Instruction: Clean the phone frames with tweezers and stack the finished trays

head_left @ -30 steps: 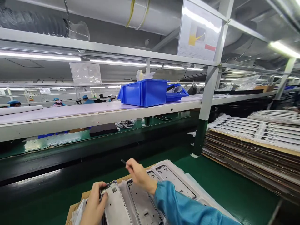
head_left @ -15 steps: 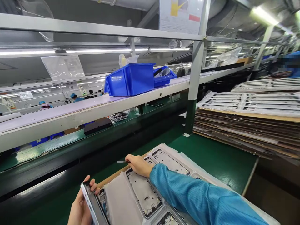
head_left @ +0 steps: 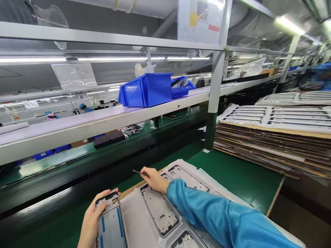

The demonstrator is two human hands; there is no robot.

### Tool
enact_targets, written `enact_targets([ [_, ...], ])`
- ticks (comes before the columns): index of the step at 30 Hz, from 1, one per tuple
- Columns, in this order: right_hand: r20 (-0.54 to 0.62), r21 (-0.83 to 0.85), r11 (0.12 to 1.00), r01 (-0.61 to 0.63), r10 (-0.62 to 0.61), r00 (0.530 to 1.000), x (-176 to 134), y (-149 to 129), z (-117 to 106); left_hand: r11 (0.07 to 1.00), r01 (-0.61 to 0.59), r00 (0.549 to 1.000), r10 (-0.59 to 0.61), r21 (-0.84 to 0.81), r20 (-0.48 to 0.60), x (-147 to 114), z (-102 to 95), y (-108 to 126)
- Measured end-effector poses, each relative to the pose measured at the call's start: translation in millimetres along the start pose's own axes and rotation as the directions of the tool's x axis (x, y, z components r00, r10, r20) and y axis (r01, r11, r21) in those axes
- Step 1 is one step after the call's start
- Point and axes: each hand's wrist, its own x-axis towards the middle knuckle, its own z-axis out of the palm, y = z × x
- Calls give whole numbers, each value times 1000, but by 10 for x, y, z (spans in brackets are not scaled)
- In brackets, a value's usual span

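In the lower left my left hand (head_left: 91,214) grips a phone frame (head_left: 111,225), thumb on its face and fingers behind its top edge. Blue strips run along both long sides of that face. My right hand (head_left: 154,179), in a blue sleeve, pinches a thin metal tool (head_left: 136,171), perhaps tweezers; its tip points left. This hand is over the far edge of a white tray (head_left: 133,220). More phone frames (head_left: 160,210) lie in the tray's pockets, partly covered by my right forearm.
Stacked trays of frames (head_left: 271,137) rise on the right of the green bench (head_left: 240,179). A white shelf (head_left: 98,125) crosses ahead, bearing a blue bin (head_left: 147,91). A post (head_left: 216,82) stands at the bench's back. People in blue caps are far off.
My left hand has turned the phone frame from edge-on to face-up, so its blue strips show. My right hand has shifted slightly, and the tool's tip now angles up.
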Motion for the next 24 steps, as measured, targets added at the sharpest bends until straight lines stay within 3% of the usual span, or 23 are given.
enact_targets([
  [4, -59, 132, 990, 49, -41, 997, 161, -433, -140, 959, -197, 980, 199, 203, 11, -91, -23, 143],
  [8, -63, 221, 943, 247, -239, 969, 221, -1185, -221, 909, -277, 959, 281, 311, 32, -181, -119, 262],
  [10, -58, 235, 896, 378, -375, 925, 180, -1546, -193, 906, -279, 957, 289, 319, 18, -241, -144, 321],
  [13, -45, 218, 768, 603, -609, 792, 102, -1913, -85, 914, -328, 943, 331, 240, 29, -366, -135, 400],
  [16, -63, 123, 624, 772, -771, 634, 70, -2052, 34, 945, -311, 950, 304, 100, 73, -493, -102, 457],
  [18, -95, 20, 568, 823, -818, 567, 74, -2062, 92, 965, -260, 964, 257, 33, 67, -550, -85, 485],
  [21, -127, -113, 528, 841, -848, 515, 82, -2036, 140, 980, -200, 979, 201, -16, 35, -579, -71, 517],
  [24, -135, -178, 528, 831, -849, 510, 64, -2016, 163, 986, -148, 989, 149, -74, 10, -579, -63, 531],
])
